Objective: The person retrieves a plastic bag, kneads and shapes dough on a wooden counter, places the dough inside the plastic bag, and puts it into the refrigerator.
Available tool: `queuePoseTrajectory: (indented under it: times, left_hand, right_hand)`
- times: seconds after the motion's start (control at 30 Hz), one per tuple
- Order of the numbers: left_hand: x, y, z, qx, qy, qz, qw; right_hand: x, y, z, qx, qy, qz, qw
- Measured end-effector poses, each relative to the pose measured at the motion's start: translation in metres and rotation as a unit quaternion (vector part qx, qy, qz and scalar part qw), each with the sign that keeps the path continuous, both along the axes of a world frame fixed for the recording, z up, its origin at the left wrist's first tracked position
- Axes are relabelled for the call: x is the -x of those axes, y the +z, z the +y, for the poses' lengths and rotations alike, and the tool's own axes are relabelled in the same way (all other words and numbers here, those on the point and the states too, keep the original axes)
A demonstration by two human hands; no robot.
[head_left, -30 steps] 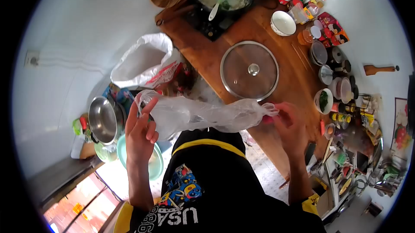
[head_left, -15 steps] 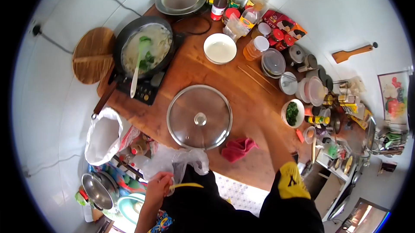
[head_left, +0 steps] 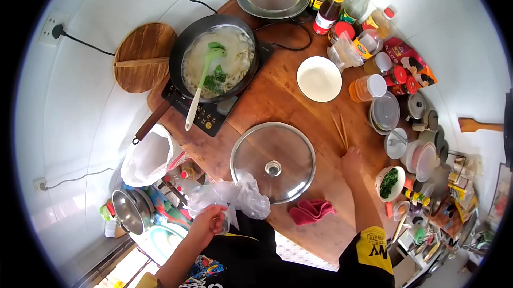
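My right hand (head_left: pixel 351 163) is closed around the near ends of a pair of wooden chopsticks (head_left: pixel 341 132) on the table. Their far tips point away from me, toward the white bowl (head_left: pixel 319 79). Low in front of my body, my left hand (head_left: pixel 209 220) has its fingers curled on a clear plastic bag (head_left: pixel 247 198). The bag bunches up beside the glass lid (head_left: pixel 293 151), which lies flat on the wooden table. A pan (head_left: pixel 176 55) of noodles and green leaves in cloudy liquid sits on the induction cooker (head_left: pixel 206 122). A pale green spatula (head_left: pixel 196 101) leans in it.
A red cloth (head_left: pixel 312 212) lies near the table's front edge. A bowl of chopped greens (head_left: pixel 394 181), jars and lidded containers (head_left: pixel 383 111) line the right side. Sauce bottles (head_left: pixel 328 12) stand at the back. A lined bin (head_left: pixel 147 157) is below left.
My right hand has reached the chopsticks and drawn them closer together. My left hand still has the plastic bag. The whole view has shifted and turned slightly.
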State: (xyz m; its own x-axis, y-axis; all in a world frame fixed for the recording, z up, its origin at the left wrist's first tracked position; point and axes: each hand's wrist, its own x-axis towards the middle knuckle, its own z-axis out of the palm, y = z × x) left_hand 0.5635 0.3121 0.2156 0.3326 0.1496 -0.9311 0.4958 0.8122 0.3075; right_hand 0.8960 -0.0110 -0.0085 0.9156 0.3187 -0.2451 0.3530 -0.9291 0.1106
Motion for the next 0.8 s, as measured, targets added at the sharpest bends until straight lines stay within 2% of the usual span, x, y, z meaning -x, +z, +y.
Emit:
queuePoseTrajectory:
  times: [0.1, 0.17, 0.2, 0.23, 0.3, 0.33, 0.37, 0.4, 0.43, 0.5, 0.57, 0.63, 0.67, 0.7, 0.73, 0.77, 0.8]
  left_hand:
    - [-0.014, -0.013, 0.005, 0.029, 0.021, -0.012, 0.999]
    - [-0.020, -0.023, 0.010, 0.077, 0.080, -0.043, 0.993]
    - [-0.025, -0.029, 0.011, 0.085, 0.089, -0.046, 0.991]
    - [-0.036, -0.027, 0.012, 0.087, 0.091, -0.050, 0.991]
    - [-0.061, -0.021, 0.013, 0.062, -0.052, -0.076, 0.994]
    - [-0.070, -0.021, 0.011, 0.065, -0.052, -0.076, 0.994]
    - [-0.078, -0.022, 0.009, 0.110, -0.077, -0.106, 0.985]
    - [-0.082, -0.023, 0.013, 0.157, -0.101, -0.137, 0.973]
    - [-0.081, -0.023, 0.021, 0.163, -0.100, -0.140, 0.972]
    - [-0.078, -0.022, 0.033, 0.094, -0.101, -0.145, 0.980]
    - [-0.074, -0.007, 0.050, 0.123, -0.087, -0.129, 0.980]
    - [-0.066, 0.004, 0.053, 0.126, -0.136, -0.144, 0.972]
    - [-0.063, 0.002, 0.053, 0.121, -0.140, -0.089, 0.979]
    - [-0.061, -0.002, 0.058, 0.122, -0.142, -0.093, 0.978]
    - [-0.057, -0.008, 0.064, 0.053, -0.073, -0.062, 0.994]
    - [-0.053, -0.015, 0.071, -0.016, -0.002, -0.029, 0.999]
    - [-0.044, -0.023, 0.085, -0.025, 0.050, -0.005, 0.998]
  right_hand:
    - [0.021, -0.009, -0.006, 0.023, 0.056, -0.009, 0.998]
    - [0.029, 0.012, 0.007, -0.016, -0.020, 0.085, 0.996]
    - [0.038, 0.039, 0.029, -0.068, -0.117, 0.164, 0.977]
    - [0.064, 0.056, 0.043, -0.087, -0.085, 0.141, 0.982]
    - [0.120, 0.101, 0.081, -0.158, -0.016, 0.169, 0.973]
    - [0.147, 0.128, 0.102, -0.193, 0.018, 0.186, 0.963]
    - [0.167, 0.169, 0.134, -0.169, 0.074, 0.247, 0.951]
    - [0.184, 0.214, 0.168, -0.316, 0.065, 0.264, 0.909]
    - [0.207, 0.217, 0.182, -0.256, 0.013, 0.307, 0.917]
    - [0.216, 0.245, 0.205, -0.283, -0.003, 0.288, 0.915]
    - [0.208, 0.266, 0.228, -0.332, -0.084, 0.327, 0.881]
    - [0.213, 0.274, 0.253, -0.330, -0.051, 0.305, 0.892]
    - [0.221, 0.269, 0.260, -0.306, 0.033, 0.309, 0.900]
    - [0.226, 0.265, 0.268, -0.281, 0.117, 0.311, 0.901]
    - [0.214, 0.280, 0.289, -0.236, 0.104, 0.362, 0.896]
    - [0.204, 0.274, 0.304, -0.253, 0.101, 0.315, 0.909]
    - [0.190, 0.263, 0.322, -0.271, 0.102, 0.268, 0.919]
